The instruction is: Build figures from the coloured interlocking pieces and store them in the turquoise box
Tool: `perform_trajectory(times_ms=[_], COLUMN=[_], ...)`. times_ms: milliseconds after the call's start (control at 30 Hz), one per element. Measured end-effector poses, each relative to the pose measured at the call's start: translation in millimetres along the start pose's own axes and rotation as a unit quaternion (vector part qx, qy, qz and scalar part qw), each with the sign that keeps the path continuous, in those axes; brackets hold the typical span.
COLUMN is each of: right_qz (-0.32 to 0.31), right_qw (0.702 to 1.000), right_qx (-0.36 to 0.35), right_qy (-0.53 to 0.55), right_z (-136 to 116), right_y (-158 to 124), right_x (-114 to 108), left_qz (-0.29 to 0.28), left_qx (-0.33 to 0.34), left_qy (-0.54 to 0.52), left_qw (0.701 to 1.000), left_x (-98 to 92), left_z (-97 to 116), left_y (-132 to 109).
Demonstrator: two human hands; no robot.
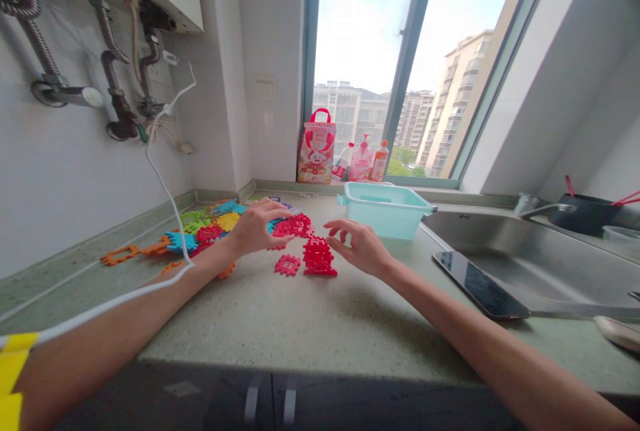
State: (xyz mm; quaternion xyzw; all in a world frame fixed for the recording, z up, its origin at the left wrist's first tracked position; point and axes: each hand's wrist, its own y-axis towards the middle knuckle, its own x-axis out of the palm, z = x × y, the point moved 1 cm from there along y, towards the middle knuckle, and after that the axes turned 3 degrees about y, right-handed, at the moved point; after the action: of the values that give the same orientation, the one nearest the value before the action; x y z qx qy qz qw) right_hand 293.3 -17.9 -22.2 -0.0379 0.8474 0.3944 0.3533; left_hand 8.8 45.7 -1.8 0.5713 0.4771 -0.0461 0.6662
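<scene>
Well, at the far left of the counter an orange piece (pixel 120 255) lies by itself, and beside it spreads a mixed heap (pixel 210 233) of toothed plastic pieces. A white cable (pixel 188 264) crosses the left forearm; I'd keep that arm low and slow, lest the cable drag anything.

Next comes the left hand (pixel 257 227), palm inward, thumb and fingers apart. Red pieces (pixel 299 225) lie just past its fingertips; whether it touches one, I can't tell. Nearer the person, a loose red piece (pixel 287 265) lies flat, and right of that rises the red stack (pixel 319 257), in front of the gap between the hands.

The right hand (pixel 357 244) curls just beside the stack, fingers parted, apparently gripping nothing. Good handling here, I'd say, means steadying the stack low with one hand, lining up teeth with notches, and pressing evenly, since a sideways push could tip it.

Farther right are the tub (pixel 395 221), the phone (pixel 480 284) and the sink (pixel 505 244).
</scene>
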Motion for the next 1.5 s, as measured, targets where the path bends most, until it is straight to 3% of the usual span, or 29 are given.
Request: perform_trajectory(times_ms=[100,233,300,433,533,600,733,933,1033,1133,1300,1400,1500], right_qz=[0.019,0.025,0.026,0.012,-0.017,-0.033,-0.018,0.026,0.037,0.046,-0.016,-0.012,0.015], right_qw=[0.999,0.996,0.996,0.997,0.999,0.999,1.0,0.997,0.99,0.986,0.988,0.993,0.993], right_qx=[0.001,0.018,0.027,0.04,0.023,-0.003,-0.013,0.009,0.03,0.05,0.031,0.007,0.041], right_qy=[0.042,0.088,0.085,0.07,0.043,0.022,0.003,0.077,0.134,0.152,0.149,0.114,0.111], right_z=[-6,-7,-4,2,3,3,1,-13,-15,-12,-13,-15,-10], right_y=[2,2,2,0,-1,-2,-2,1,1,1,2,4,5], right_x=[1,3,3,4,5,5,2,3,2,-3,1,3,-2], left_qz=[0.067,0.046,-0.014,-0.175,-0.223,-0.231,-0.177,-0.027,-0.013,-0.009,0.001,0.021,0.011], left_qx=[0.045,0.084,0.073,0.042,0.008,-0.001,-0.001,0.029,0.052,0.058,0.064,0.021,-0.061], left_qy=[0.014,0.019,0.013,0.009,-0.004,-0.017,-0.008,0.017,0.015,-0.01,-0.076,-0.157,-0.183], left_qw=[0.997,0.995,0.997,0.984,0.975,0.973,0.984,0.999,0.998,0.998,0.995,0.987,0.981], left_x=[-7.5,-12.2,-14.1,-12.4,-4.9,-0.5,-4.6,-17.9,-14.3,-9.7,-2.2,3.8,8.4], left_z=[23,35,24,-20,-47,-53,-40,17,36,41,49,59,59], left_y=[5,11,12,0,-11,-15,-8,9,11,11,11,13,13])
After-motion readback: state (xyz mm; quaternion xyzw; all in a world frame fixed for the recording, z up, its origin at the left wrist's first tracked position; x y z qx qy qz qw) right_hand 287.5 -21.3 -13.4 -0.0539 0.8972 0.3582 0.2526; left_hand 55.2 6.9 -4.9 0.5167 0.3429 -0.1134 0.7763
